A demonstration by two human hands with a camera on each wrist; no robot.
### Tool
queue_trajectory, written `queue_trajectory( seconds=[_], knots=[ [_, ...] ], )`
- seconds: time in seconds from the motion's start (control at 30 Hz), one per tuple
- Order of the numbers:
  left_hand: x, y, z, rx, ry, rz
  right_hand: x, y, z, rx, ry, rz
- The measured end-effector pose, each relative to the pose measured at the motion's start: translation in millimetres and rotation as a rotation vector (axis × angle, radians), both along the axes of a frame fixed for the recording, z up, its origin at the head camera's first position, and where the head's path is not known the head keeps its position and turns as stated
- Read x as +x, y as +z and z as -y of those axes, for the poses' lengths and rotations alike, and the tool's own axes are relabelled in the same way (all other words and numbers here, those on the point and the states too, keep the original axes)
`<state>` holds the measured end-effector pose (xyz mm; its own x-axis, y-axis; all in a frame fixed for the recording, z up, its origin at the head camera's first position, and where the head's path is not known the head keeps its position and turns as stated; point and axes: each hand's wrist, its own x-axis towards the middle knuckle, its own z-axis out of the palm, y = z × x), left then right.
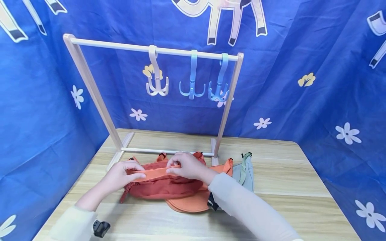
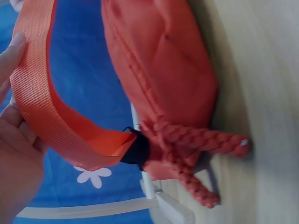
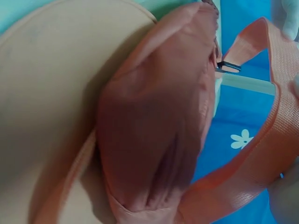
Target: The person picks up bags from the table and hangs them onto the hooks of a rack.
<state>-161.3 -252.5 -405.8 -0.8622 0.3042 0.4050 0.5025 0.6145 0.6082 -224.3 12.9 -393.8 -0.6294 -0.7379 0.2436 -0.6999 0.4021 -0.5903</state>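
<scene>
Both hands are on the strap here, and I have them on all my feeds. The left hand [image 1: 122, 175] has thumb and fingers closed down to the thickness of the orange strap [image 1: 154, 173], pinching it at one end of the raised stretch. Over at the other end, the right hand [image 1: 190, 166] pinches the same band, its gap just as narrow, fingers bent over the edge. Between the two sets of fingertips the webbing runs nearly straight.

Just below those fingers sits the red bag [image 1: 166, 189], spanning the space beneath both hands; I can't tell whether its whole underside is down. My left wrist feed shows the strap looping from the left fingers to a black buckle [image 2: 135, 149] at the bag's end, with braided red cords [image 2: 201, 137] beside it.

Nearer me than the right fingers, a flat orange piece [image 1: 190, 203] with a rounded edge pokes out under the bag. Well to the right of those fingers lies a grey-green fabric piece [image 1: 248, 175]. Beyond and above both hands stands the rack [image 1: 104, 100], one white hook [image 1: 157, 88] and two blue hooks [image 1: 192, 87] hanging from its bar.
</scene>
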Motion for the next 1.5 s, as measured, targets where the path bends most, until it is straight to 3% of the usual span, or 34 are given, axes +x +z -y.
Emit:
queue_trajectory(
  seconds=[0.63,0.87,1.03,1.17,1.5],
  knots=[
    [-16.7,45.5,12.1,-0.023,-0.125,0.088,-7.6,42.6,7,-0.02,0.017,0.02],
    [-23.0,61.7,20.5,0.043,-0.14,0.194,-8.7,58.9,11,-0.067,0.038,0.047],
    [-27.4,73.4,24.4,0.042,-0.129,0.192,-9.1,73.7,14,-0.041,0.02,0.01],
    [-29.1,83.4,25.0,0.017,-0.075,0.184,-9.4,86.4,16,-0.006,-0.01,-0.016],
    [-36.1,108.1,24.2,-0.001,0.01,0.095,-8.5,114.9,19,-0.001,-0.082,-0.031]
  ],
)
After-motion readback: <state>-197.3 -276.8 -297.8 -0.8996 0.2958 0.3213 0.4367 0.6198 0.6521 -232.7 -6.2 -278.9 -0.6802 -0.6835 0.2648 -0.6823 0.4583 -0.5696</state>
